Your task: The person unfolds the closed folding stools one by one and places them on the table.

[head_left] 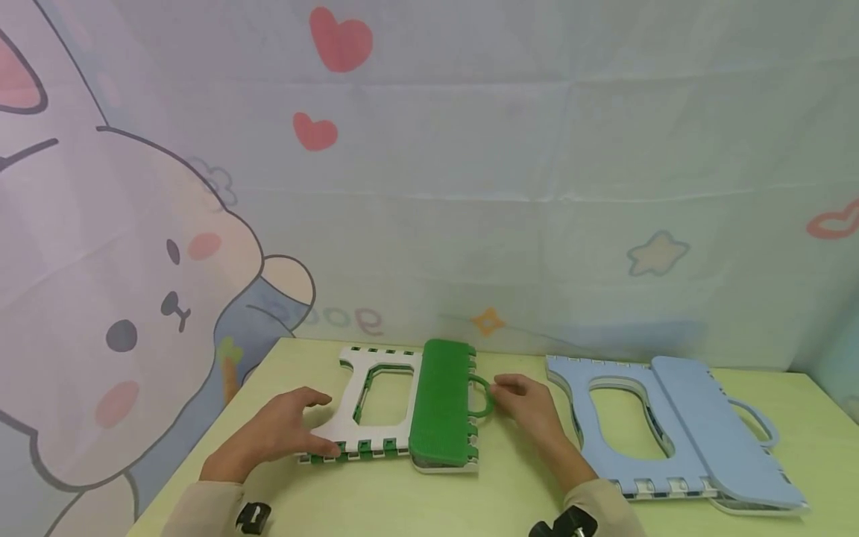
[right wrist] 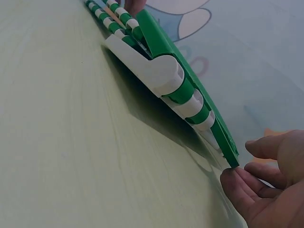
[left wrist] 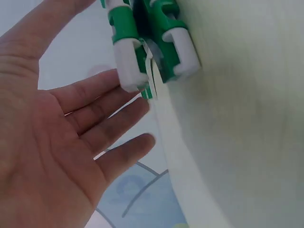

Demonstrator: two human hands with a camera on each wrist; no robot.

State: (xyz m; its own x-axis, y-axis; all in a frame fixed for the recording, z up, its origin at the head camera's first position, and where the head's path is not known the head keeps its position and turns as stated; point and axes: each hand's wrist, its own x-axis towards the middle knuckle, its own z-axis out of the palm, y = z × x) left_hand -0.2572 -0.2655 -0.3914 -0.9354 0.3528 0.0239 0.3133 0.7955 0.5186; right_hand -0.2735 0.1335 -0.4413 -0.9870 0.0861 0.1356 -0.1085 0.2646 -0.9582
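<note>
A green-and-white plastic folding stool (head_left: 439, 403) lies folded flat on the table, its green seat panel and loop handle (head_left: 480, 412) toward the right. At its left end is my left hand (head_left: 282, 425), the thumb touching the front corner. In the left wrist view, that hand's fingers spread loosely beside the stool's hinged end (left wrist: 126, 47). My right hand (head_left: 530, 406) is at the handle. From the right wrist, its fingertips (right wrist: 230, 183) touch the handle's outer edge from below, while the thumb stands apart from it.
A light blue folding stool (head_left: 721, 425) of the same kind lies folded on the right of the pale yellow-green table (head_left: 349, 500), beyond my right hand. Behind the table hangs a cloth backdrop (head_left: 470, 224) printed with a rabbit and hearts.
</note>
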